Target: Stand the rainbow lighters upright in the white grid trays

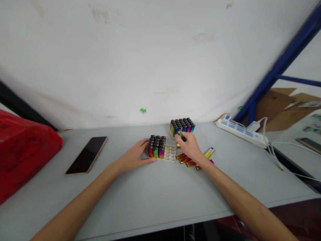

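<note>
A clear plastic tray (170,153) with round hollows sits on the table; its left part is filled with upright lighters (155,152), black-topped with shiny rainbow bodies. My left hand (136,154) is closed round the tray's left side, thumb along the front and fingers behind. To the right of the tray, my right hand (190,145) pinches a green lighter (182,136), mostly hidden by the fingers. Behind that hand stands a tight block of upright lighters (182,126). Several gold and orange lighters (184,160) lie flat beneath and beside my right wrist, partly covered by it.
A phone (87,155) lies at the left beside a red bag (27,150). At the back right is a white power strip (241,131) with a plug and cables. A white wall (150,67) rises behind the grey table (145,197); cardboard boxes (276,107) stand beyond a blue frame.
</note>
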A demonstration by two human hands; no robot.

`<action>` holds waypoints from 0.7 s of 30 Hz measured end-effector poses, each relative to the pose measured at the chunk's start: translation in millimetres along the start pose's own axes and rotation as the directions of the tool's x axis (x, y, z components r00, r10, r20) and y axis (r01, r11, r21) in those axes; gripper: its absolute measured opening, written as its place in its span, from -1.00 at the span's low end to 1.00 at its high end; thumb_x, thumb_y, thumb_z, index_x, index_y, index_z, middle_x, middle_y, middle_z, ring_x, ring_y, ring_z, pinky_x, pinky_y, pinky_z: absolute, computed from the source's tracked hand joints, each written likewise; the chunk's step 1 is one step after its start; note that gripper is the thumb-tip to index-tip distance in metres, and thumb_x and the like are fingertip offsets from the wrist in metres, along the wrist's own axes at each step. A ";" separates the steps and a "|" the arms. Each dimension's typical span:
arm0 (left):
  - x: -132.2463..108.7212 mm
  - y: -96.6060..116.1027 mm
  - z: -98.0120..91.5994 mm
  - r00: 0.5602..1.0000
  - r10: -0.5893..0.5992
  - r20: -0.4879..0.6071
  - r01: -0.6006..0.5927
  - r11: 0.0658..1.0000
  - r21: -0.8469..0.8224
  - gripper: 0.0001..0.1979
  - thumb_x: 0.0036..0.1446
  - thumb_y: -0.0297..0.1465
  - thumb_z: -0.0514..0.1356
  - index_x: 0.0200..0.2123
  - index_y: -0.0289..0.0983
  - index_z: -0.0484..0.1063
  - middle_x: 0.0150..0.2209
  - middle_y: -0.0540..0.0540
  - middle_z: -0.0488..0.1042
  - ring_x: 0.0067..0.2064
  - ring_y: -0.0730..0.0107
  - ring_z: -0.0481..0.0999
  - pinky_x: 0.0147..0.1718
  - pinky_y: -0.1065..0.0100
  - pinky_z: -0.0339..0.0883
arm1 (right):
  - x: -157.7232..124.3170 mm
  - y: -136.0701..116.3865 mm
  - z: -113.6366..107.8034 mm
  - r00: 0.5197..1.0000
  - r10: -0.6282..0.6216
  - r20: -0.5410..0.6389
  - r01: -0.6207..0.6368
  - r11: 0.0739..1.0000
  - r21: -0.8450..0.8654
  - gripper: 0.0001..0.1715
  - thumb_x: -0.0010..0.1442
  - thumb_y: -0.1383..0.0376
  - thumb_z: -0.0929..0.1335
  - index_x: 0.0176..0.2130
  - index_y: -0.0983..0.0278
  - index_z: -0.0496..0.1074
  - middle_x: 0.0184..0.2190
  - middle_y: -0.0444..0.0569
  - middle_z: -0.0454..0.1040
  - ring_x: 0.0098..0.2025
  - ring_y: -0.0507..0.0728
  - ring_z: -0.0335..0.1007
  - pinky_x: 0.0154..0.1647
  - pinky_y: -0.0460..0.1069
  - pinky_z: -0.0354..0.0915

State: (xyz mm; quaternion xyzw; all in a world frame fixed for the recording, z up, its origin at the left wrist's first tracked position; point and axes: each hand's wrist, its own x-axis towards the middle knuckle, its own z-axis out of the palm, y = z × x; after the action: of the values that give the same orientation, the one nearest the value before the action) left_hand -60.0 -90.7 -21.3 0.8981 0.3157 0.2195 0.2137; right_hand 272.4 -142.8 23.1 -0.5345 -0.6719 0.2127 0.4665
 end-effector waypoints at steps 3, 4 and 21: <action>-1.0 -1.7 -0.4 1.000 0.004 -0.005 -0.004 1.000 0.008 -0.17 0.53 0.22 0.49 0.59 -0.16 0.56 0.65 -0.36 0.54 0.64 -0.35 0.57 0.73 -0.22 0.44 | 0.9 -0.2 -1.4 0.999 -0.018 0.029 0.019 1.000 -0.016 -0.37 0.53 -0.13 0.35 -0.45 0.07 0.10 -0.50 -0.19 0.16 -0.38 0.09 0.09 -0.30 0.05 0.03; -1.1 -1.7 -0.6 1.000 0.007 -0.007 -0.007 1.000 0.009 -0.17 0.53 0.21 0.50 0.59 -0.15 0.56 0.65 -0.35 0.55 0.63 -0.35 0.59 0.72 -0.22 0.46 | 0.5 0.0 -1.7 0.999 -0.023 0.037 0.024 1.000 -0.018 -0.34 0.57 -0.15 0.35 -0.43 0.07 0.11 -0.49 -0.19 0.18 -0.38 0.10 0.12 -0.29 0.05 0.06; 0.3 5.1 -1.6 1.000 0.001 0.014 -0.002 0.999 0.048 -0.18 0.56 0.16 0.48 0.64 -0.14 0.51 0.67 -0.33 0.54 0.67 -0.31 0.55 0.73 -0.22 0.43 | 0.8 25.1 -0.7 0.957 -0.165 0.238 0.217 0.952 -0.214 -0.57 0.87 0.05 0.30 -0.15 0.06 0.30 -0.27 -0.05 0.64 -0.20 0.27 0.61 -0.06 0.09 0.42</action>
State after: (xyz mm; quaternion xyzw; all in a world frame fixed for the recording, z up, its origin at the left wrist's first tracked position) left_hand -58.2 -93.7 -17.3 0.9046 0.3188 0.2057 0.1941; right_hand 286.1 -133.8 4.0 -0.4922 -0.7882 0.1414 0.3414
